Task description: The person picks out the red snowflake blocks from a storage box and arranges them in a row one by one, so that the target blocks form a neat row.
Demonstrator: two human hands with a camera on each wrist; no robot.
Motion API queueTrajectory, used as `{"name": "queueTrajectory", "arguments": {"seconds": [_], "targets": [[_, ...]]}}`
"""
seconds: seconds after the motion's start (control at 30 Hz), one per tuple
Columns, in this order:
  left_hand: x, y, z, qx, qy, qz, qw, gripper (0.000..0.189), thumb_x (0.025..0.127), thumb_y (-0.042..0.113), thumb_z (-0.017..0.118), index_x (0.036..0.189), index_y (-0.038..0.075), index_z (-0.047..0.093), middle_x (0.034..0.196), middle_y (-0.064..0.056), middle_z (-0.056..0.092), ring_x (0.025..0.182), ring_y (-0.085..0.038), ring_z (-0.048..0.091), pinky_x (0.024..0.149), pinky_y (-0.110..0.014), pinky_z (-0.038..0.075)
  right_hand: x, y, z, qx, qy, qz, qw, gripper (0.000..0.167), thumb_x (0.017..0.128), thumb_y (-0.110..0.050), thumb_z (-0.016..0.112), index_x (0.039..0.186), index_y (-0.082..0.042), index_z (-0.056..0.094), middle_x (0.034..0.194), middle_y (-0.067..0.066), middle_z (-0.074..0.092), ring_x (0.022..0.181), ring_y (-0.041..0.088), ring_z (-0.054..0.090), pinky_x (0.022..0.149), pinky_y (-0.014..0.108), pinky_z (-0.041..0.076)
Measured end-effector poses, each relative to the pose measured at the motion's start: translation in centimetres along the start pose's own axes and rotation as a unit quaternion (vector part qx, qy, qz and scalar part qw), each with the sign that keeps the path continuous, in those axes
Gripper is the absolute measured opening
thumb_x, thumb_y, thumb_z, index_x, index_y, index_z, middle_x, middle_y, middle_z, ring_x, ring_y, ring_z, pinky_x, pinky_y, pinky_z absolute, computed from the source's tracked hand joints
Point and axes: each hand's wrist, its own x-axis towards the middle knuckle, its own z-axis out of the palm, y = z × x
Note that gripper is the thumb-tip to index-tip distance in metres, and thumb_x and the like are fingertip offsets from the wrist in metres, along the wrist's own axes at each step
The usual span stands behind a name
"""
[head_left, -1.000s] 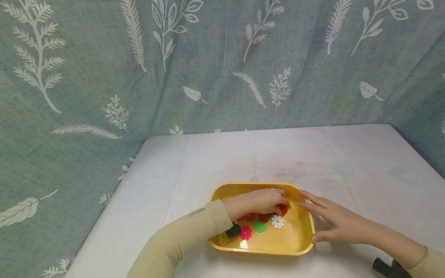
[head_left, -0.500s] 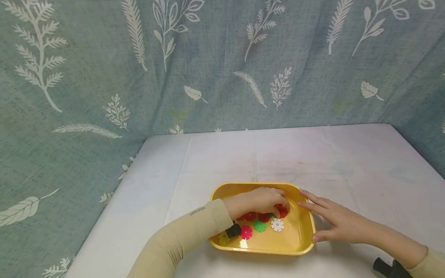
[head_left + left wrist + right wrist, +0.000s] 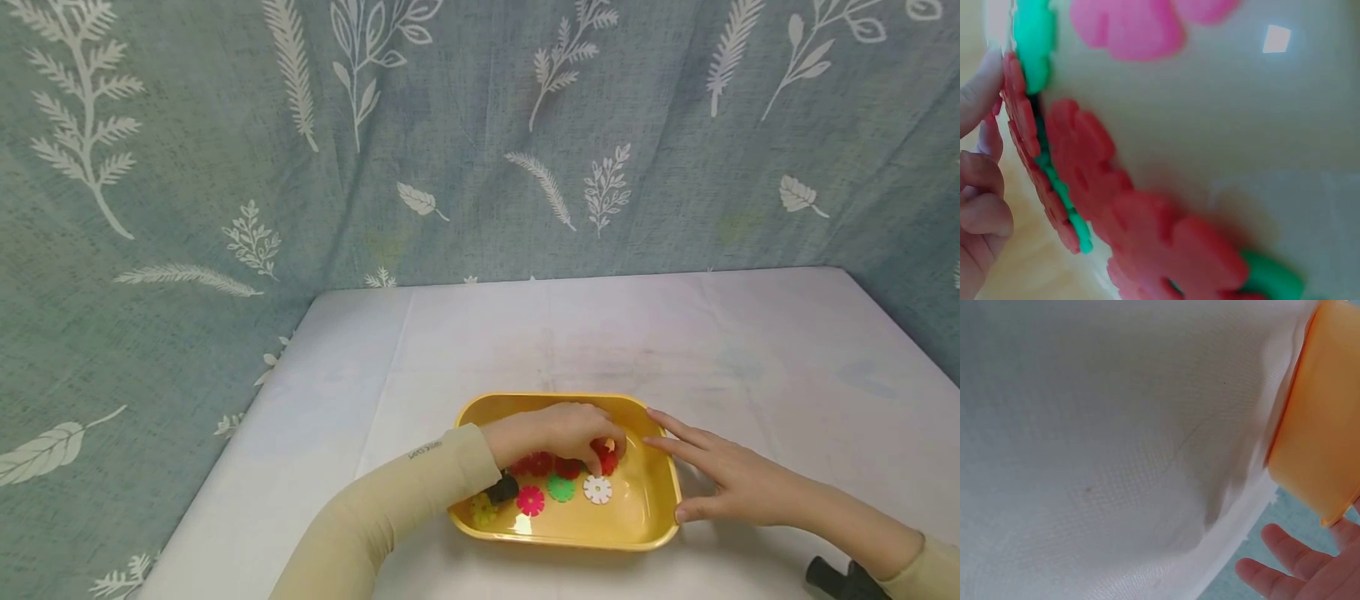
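A yellow tray (image 3: 633, 510) holds several flower-shaped plastic discs. My left hand (image 3: 577, 432) reaches down inside it, pinching a red flower-shaped disc (image 3: 606, 458) between thumb and fingers near the right end. In the left wrist view, the thumb and curled fingers lie beside a leaning row of red discs (image 3: 1079, 156) with green ones behind. Near that hand are a white disc (image 3: 597, 489), a green disc (image 3: 561, 487) and a pink disc (image 3: 530, 501). My right hand (image 3: 723, 475) has its fingers stretched out, fingertips and thumb touching the tray's right rim.
A yellow disc (image 3: 483, 509) lies at the tray's left end, partly behind the black wrist camera (image 3: 502, 488). Another black device (image 3: 843, 579) sits at my right wrist. White cloth (image 3: 480, 333) covers the table, and a leaf-patterned curtain (image 3: 465, 150) stands behind.
My left hand stays at the same spot in the tray, its fingers shifting slightly; the red disc at its fingertips turns and moves a little. The right hand keeps still.
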Motion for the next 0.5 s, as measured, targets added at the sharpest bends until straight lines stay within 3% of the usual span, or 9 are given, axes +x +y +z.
{"name": "queueTrajectory", "arguments": {"seconds": [0.2,0.5], "targets": [[0.05,-0.42,-0.15,-0.059,-0.008,0.007,0.9982,0.021,0.077,0.025,0.071,0.095,0.019,0.063,0.072,0.007,0.053,0.064,-0.004,0.045,0.058,-0.01,0.036,0.03,-0.04,-0.16,-0.013,0.004,-0.023,0.9996,0.071,0.075,-0.049,0.066,0.136,-0.021,0.043,0.153,-0.005,0.016,0.123,0.035,0.042,0.084,0.051,0.047],[-0.46,-0.55,-0.22,-0.097,-0.034,-0.005,0.9947,0.015,0.081,0.023,0.069,0.092,0.016,0.062,0.07,0.008,0.056,0.06,-0.003,0.046,0.056,-0.011,0.038,0.03,-0.13,-0.18,0.011,-0.01,-0.012,0.9998,0.07,0.076,-0.048,0.066,0.136,-0.02,0.043,0.153,-0.004,0.015,0.124,0.037,0.041,0.084,0.052,0.047]]}}
